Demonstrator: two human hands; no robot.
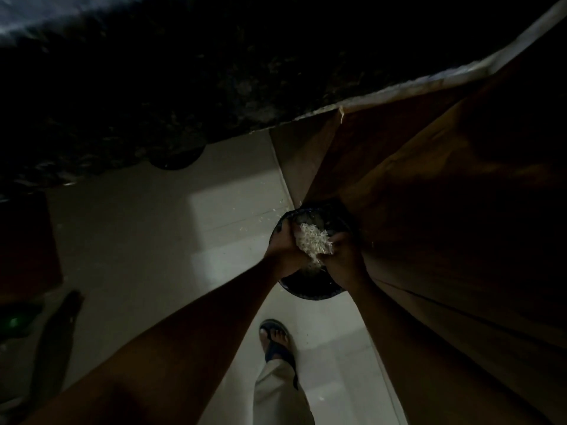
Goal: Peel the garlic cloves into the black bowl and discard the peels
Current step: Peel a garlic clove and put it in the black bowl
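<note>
1. Cupping a heap of garlic peels (pixel 313 242) between them, the left hand (pixel 283 248) and right hand (pixel 345 256) press together.
2. Directly beneath sits a dark round container (pixel 310 291), apparently a bin, on the floor (pixel 153 240).
3. Neither hand is nearer; the peels need only fall straight down.

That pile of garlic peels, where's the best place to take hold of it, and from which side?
Probably from both flanks at once, as here: the left hand and right hand cup the garlic peels between them above a dark round container. The peels are a loose, flaky heap with no firm part to pinch, so pressing inward from two sides likely keeps them together; some flakes already lie on the floor.
</note>
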